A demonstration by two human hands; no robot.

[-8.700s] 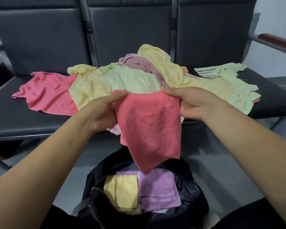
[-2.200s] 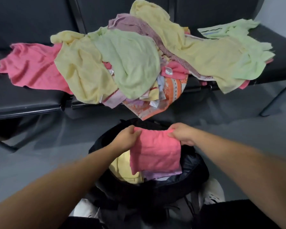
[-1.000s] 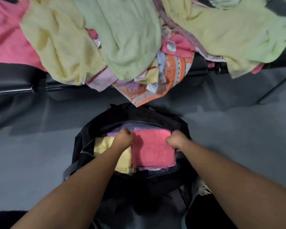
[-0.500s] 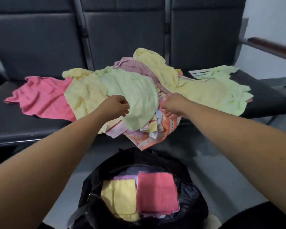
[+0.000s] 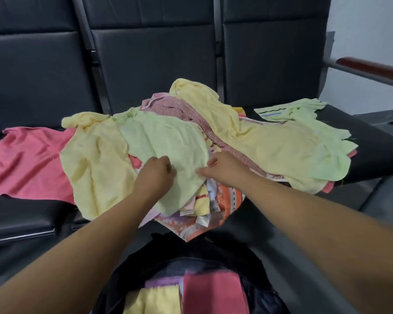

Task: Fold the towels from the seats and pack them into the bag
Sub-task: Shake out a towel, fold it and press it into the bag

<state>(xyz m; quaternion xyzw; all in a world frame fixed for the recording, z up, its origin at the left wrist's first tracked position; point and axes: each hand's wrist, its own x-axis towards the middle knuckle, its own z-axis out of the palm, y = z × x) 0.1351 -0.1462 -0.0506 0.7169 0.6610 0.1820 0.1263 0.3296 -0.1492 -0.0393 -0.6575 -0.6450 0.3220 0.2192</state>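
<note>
A heap of unfolded towels covers the black seats [image 5: 21,214]. On top at the middle lies a light green towel [image 5: 163,141]. My left hand [image 5: 156,175] grips its lower part with curled fingers. Thumb and forefinger of my right hand [image 5: 222,171] pinch its right edge. Around it lie a yellow towel [image 5: 95,159], a pink towel [image 5: 25,159], a second yellow towel [image 5: 270,141] and an orange patterned cloth [image 5: 225,205]. Below, the open black bag [image 5: 143,259] holds a folded pink towel [image 5: 211,293], a folded yellow towel [image 5: 152,300] and a purple one [image 5: 161,283].
Dark seat backs [image 5: 154,64] rise behind the heap. A wooden armrest on a metal bar [image 5: 372,68] sticks out at the right. Grey floor [image 5: 270,241] lies between the seats and the bag. Another light green towel [image 5: 304,112] spreads over the right seat.
The folded pink towel was lowered into the bag and let go. Both hands then rose to the heap and now hold the light green towel.
</note>
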